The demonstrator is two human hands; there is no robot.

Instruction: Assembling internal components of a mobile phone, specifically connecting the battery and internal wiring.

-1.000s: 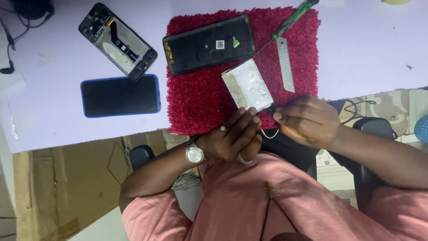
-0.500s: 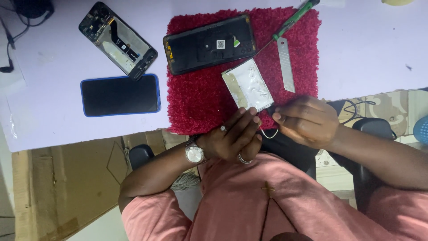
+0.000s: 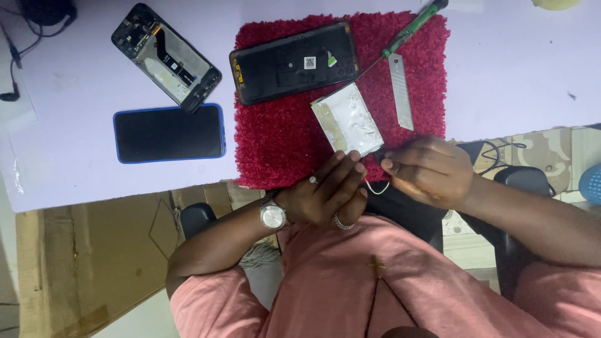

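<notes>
Red shag matting covers the middle of the pale table in the head view, the only view there is, and the work sits at its near edge. A silvery battery pack lies there, its long axis slanting from the far left down toward the person's chest. Its near corner meets both hands. The left hand, with a ring and a wristwatch (face turned up), has its fingertips curled onto that near end, pressing or pinching it. The right hand is clenched around something small and dark at the same corner; what it grips cannot be made out. A thin white wire loops down between the two hands. So the pack lies away from the fingers, up and to the left, and both hands are equally close to it.

Farther off on the mat rest a black phone back shell, a green-handled screwdriver and a flat metal blade. Left of the mat lie an opened phone and a blue-edged phone, screen dark.
</notes>
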